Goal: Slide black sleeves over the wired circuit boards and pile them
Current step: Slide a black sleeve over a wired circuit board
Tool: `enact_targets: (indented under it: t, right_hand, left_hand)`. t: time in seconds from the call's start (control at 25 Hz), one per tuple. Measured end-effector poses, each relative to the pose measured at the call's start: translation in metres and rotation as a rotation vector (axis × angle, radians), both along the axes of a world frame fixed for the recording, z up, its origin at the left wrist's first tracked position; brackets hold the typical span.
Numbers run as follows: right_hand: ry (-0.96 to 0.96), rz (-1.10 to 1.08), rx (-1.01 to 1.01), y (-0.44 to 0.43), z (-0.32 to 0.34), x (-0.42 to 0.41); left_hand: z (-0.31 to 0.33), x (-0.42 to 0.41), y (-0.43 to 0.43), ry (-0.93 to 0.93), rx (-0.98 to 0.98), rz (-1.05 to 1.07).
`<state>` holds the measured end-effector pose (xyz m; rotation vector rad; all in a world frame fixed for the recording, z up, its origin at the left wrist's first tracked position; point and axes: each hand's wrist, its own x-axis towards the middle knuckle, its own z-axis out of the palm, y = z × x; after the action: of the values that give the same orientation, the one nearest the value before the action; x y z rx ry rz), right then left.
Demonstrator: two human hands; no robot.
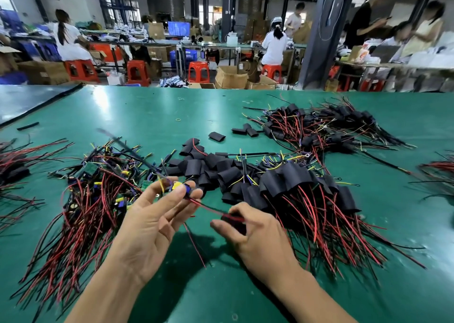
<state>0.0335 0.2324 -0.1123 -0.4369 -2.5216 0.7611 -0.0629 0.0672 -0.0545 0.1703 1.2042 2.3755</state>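
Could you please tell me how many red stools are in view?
4 red stools: one under the seated person at left, two empty mid-frame, one under the seated person right of centre. Blurred red shapes farther right may be more.

Bright overhead lamps glare on the green mat [152, 111]; edges bend, right side blurs.

Table: smooth green table mat [245, 106], plain, with pale glare patches.
Loose tubes: short flattened black sleeves [213, 161], matt, unpatterned.
Left heap: small green wired circuit boards [91, 169] with yellow and blue parts; leads red and black.
Held piece: small blurred circuit board [178, 186], yellow and blue.
Its lead: thin twin wire [208, 208], red beside black.
Held tube: blurred black sleeve [234, 220], plain.
Right heap: black-sleeved boards [290, 182]; leads red and black, thinner strands yellow and blue.
Ring: thin rubber band [178, 119], yellow.
Stools: moulded plastic stools [198, 71], red-orange.
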Motion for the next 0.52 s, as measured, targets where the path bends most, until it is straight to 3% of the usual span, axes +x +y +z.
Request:
enact_targets:
  t: [0.2, 0.32, 0.52]
  right_hand:
    - [0.153, -0.027, -0.300, 0.010, 0.008, 0.004]
    - [0.055, 0.001, -0.515, 0.012, 0.009, 0.004]
    - [-0.081, 0.129, -0.242, 0.003, 0.007, 0.004]
  left_hand:
    - [-0.005, -0.013, -0.006, 0.027, -0.058, 0.156]
    - [-0.006, -0.018, -0.008, 0.039, -0.114, 0.218]
    - [-0.010, -0.019, -0.013, 0.079, -0.250, 0.304]
